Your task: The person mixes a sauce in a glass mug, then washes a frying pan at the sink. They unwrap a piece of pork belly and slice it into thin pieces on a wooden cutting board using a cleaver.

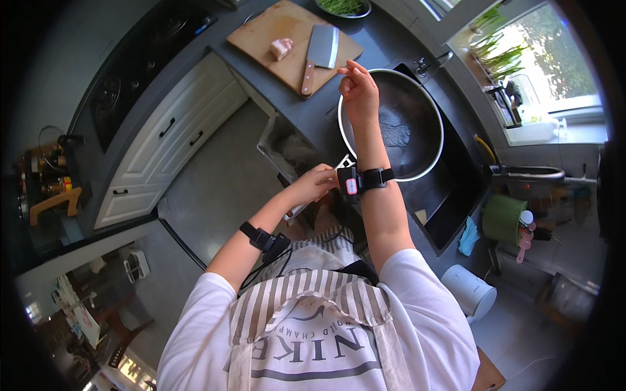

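Observation:
A large round pan [423, 97] with a pale rim and dark inside stands over the edge of the sink, some clear liquid at its bottom. Its long handle runs into my left hand [315, 183], whose fingers close around it. Above the pan's near-left rim is my right hand [360, 93], fingers loosely bent and apart, with nothing visible in them. Just beyond its fingertips a cleaver [324, 46] with a wooden grip lies on a wooden cutting board [259, 27]. A small piece of raw meat [281, 49] rests on the same board.
Behind the board is a bowl of chopped greens [345, 7]. The dark sink [450, 215] with its black faucet [523, 172] lies right of the pan. A light blue cloth [468, 237] and a green container [503, 220] are farther right. A gas stove [122, 83] is at the left.

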